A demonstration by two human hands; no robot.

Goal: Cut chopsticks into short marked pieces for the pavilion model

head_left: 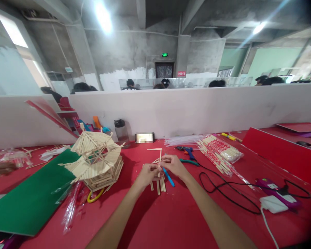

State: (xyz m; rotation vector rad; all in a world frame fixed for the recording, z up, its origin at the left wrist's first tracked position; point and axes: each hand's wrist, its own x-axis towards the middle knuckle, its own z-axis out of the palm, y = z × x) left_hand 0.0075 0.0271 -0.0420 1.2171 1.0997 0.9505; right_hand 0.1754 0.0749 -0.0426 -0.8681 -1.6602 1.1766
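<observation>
Above the red tabletop, my left hand (149, 173) pinches the lower part of an upright thin wooden stick (160, 154). My right hand (174, 166) closes on the same stick from the other side, its fingertips almost meeting the left ones. A second stick (153, 149) lies crosswise at the upper end, making a corner. Several loose wooden sticks (158, 188) lie on the table below my hands, partly hidden by them. A blue pen (169, 178) rests beside my right hand. Left of my hands stands a tiered pagoda model (98, 159) built of wooden sticks.
To the right lie a blue glue gun (188, 152) with a looping black cable, a green-handled tool (189, 162), wrapped chopsticks (220, 150) and a purple power strip (277, 195). A green board (28, 197), bottle (121, 131) and another person's hand (1, 168) are leftward. A white partition (184, 110) stands behind.
</observation>
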